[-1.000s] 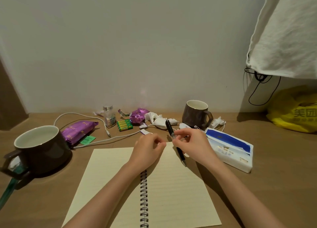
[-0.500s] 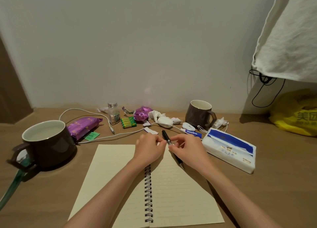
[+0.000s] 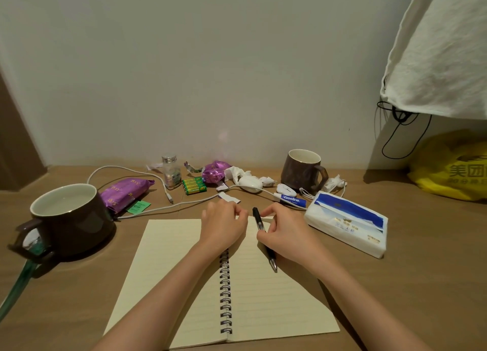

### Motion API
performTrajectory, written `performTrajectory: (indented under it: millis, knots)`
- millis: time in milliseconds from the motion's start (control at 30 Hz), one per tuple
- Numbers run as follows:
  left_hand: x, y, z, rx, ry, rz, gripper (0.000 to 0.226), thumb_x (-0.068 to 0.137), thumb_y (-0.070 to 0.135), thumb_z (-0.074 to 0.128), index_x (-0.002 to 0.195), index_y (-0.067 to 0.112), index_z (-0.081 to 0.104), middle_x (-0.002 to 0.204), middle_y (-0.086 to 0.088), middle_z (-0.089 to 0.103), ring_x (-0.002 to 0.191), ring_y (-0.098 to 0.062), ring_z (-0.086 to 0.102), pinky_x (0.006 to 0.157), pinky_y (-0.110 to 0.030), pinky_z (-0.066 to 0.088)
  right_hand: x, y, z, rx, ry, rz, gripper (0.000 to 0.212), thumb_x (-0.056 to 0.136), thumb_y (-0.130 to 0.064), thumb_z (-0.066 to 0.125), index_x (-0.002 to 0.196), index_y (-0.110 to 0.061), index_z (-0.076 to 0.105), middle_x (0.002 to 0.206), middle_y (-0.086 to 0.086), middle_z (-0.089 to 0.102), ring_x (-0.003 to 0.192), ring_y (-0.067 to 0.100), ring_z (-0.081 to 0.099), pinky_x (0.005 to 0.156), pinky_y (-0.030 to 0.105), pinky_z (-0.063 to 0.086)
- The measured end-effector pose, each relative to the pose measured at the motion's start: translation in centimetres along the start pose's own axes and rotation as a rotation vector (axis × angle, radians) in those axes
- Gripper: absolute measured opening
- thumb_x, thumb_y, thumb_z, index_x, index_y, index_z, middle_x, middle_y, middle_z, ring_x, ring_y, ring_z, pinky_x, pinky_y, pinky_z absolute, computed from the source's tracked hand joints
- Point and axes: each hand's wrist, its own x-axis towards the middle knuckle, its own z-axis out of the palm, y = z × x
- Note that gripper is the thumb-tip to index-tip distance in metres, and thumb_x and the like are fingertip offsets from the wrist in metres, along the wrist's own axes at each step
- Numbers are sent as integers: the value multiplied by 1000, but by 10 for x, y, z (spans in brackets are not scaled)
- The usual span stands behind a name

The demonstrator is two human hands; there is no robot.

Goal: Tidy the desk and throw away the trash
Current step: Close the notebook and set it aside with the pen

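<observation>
Both hands are over the far edge of the open notebook [image 3: 276,298], mid-desk. The right hand [image 3: 287,234] has its fingers curled round the black pen [image 3: 259,220], which is tilted with its tip on the right page. The left hand [image 3: 224,226] sits just beside it, fingers tucked into a fist, and I cannot tell if they pinch anything. Right of the hands lies the tissue pack [image 3: 347,221]. Crumpled tissues [image 3: 234,172], batteries [image 3: 194,186] and a purple packet [image 3: 123,193] litter the far desk [image 3: 421,284], with a big mug [image 3: 68,218] at left.
</observation>
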Motion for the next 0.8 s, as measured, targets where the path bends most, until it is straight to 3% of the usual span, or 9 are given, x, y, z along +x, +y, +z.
performTrajectory:
  millis: [167, 333, 433, 500, 567, 667, 800]
  knots:
    - [-3, -1, -9, -23, 31, 40, 17, 89, 31, 53, 90, 22, 67, 87, 8, 59, 97, -17, 54, 81, -34, 40, 0, -1, 6, 24, 27, -43, 46, 83, -21, 67, 124, -25, 47, 82, -2, 61, 68, 10, 60, 61, 24, 54]
    - [-14, -9, -27, 9, -11, 62, 20, 93, 35, 47, 105, 29, 63, 110, 5, 58, 112, -19, 44, 90, -37, 33, 1, 4, 1, 23, 4, -91, 41, 83, -25, 67, 121, -26, 50, 75, -4, 61, 67, 8, 58, 62, 25, 51]
    - [-24, -24, -53, 3, 4, 77, 25, 94, 37, 47, 114, 30, 61, 119, 4, 56, 118, -20, 42, 96, -38, 32, 4, 13, -5, 32, 135, -132, 30, 84, -39, 66, 112, -33, 56, 74, -7, 57, 69, 8, 55, 63, 27, 48]
    - [-31, -39, -69, 68, 0, 111, 30, 94, 38, 47, 121, 29, 58, 125, 4, 55, 122, -20, 42, 99, -38, 32, 7, 19, -8, 83, 255, -181, 26, 84, -43, 65, 109, -37, 60, 88, -10, 59, 86, 8, 57, 75, 32, 51]
    - [-40, -56, -81, 144, -29, 152, 36, 93, 42, 47, 126, 27, 55, 128, 5, 53, 125, -19, 42, 102, -39, 32, 9, 24, -5, 103, 256, -251, 27, 86, -42, 62, 113, -40, 59, 113, -12, 56, 111, 8, 49, 90, 33, 46]
    - [-54, -80, -96, 251, -101, 180, 52, 89, 58, 42, 131, 28, 50, 136, 7, 50, 128, -16, 41, 105, -38, 35, 6, 23, 3, -15, 102, -308, 34, 90, -45, 57, 124, -42, 54, 138, -10, 42, 130, 12, 27, 103, 36, 30]
    - [-67, -100, -101, 327, -179, 154, 88, 74, 83, 21, 142, 31, 36, 149, 11, 36, 136, -12, 32, 112, -36, 29, 1, 21, 9, -204, -30, -313, 43, 94, -45, 50, 135, -38, 47, 152, -11, 28, 139, 16, 19, 113, 45, 24]
